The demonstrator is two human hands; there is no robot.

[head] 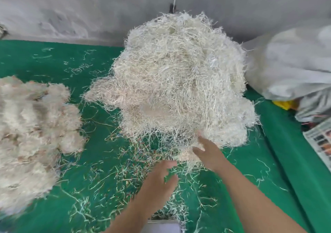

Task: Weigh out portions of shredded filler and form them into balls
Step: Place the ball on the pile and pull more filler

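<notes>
To your left, a heap of pale formed filler balls (30,134) already lies on the green counter (100,188). Your left hand (159,180) and right hand (207,152), fingers loose, reach into the big off-white shredded-filler mound (179,80); plenty remains.
</notes>
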